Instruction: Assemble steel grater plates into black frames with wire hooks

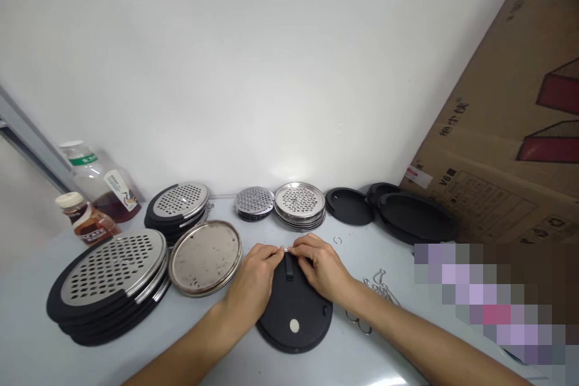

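Observation:
A round black disc (296, 319) lies flat in front of me, with a short black strap (289, 268) near its far edge and a pale round spot (294, 325) near its front. At the strap's far end, my left hand (256, 274) and my right hand (323, 265) meet, fingertips pinched. Between them shows a bit of a small shiny metal piece (286, 249), mostly hidden by fingers; both hands seem closed on it. Just beyond my right hand lies a small metal ring (338, 240). Beside my right forearm are several wire hooks and rings (380, 289).
Stacked perforated metal-and-black discs (113, 268) stand at left, beside plain metal discs (205, 256). Along the wall are smaller grater-like discs (299, 200) and black round trays (350, 205). Two bottles (90, 220) occupy the left back. A large cardboard box (497, 132) leans at right.

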The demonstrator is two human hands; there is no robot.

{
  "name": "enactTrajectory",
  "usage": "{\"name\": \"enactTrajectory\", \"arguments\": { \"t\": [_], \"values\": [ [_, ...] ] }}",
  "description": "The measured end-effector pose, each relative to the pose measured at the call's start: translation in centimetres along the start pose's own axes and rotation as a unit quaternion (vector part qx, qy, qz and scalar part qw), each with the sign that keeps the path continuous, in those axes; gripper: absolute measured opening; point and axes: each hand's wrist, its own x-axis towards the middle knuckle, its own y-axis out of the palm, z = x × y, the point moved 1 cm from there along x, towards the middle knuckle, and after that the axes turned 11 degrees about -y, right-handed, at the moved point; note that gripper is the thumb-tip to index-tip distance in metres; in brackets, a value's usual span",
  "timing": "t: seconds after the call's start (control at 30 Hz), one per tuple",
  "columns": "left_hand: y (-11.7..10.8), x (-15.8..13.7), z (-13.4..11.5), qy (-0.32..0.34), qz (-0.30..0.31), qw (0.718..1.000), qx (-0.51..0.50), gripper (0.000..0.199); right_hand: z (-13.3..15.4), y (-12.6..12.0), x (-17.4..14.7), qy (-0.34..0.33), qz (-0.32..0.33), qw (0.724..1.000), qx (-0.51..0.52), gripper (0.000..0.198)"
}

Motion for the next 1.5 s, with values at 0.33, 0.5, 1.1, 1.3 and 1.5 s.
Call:
{"name": "enactTrajectory", "arguments": {
  "t": [0.33, 0.5, 1.1, 1.3, 1.5],
  "values": [
    [0.2, 0.1, 0.2, -0.001, 0.007, 1.000, -0.020, 0.037, -0.1, 0.3, 0.1, 0.010, 0.004, 1.000, -0.026, 0.024],
    [0.4, 0.1, 0.4, 0.003, 0.014, 0.999, -0.029, 0.038, -0.1, 0.2, 0.1, 0.017, 0.006, 0.999, -0.037, 0.025],
    [-0.2, 0.3, 0.3, 0.003, 0.011, 0.996, -0.087, 0.045, 0.3, -0.9, 0.3, 0.083, 0.020, 0.994, -0.062, 0.028],
    [-2.2, -0.5, -1.7, -0.026, 0.047, 0.998, -0.034, 0.043, -1.4, -1.8, 0.0, 0.148, 0.028, 0.988, -0.032, 0.028],
    [-1.2, -4.4, -2.5, -0.020, 0.192, 0.981, 0.034, 0.108, -1.5, -2.6, 0.3, 0.189, 0.058, 0.980, -0.005, 0.028]
  ]
}}
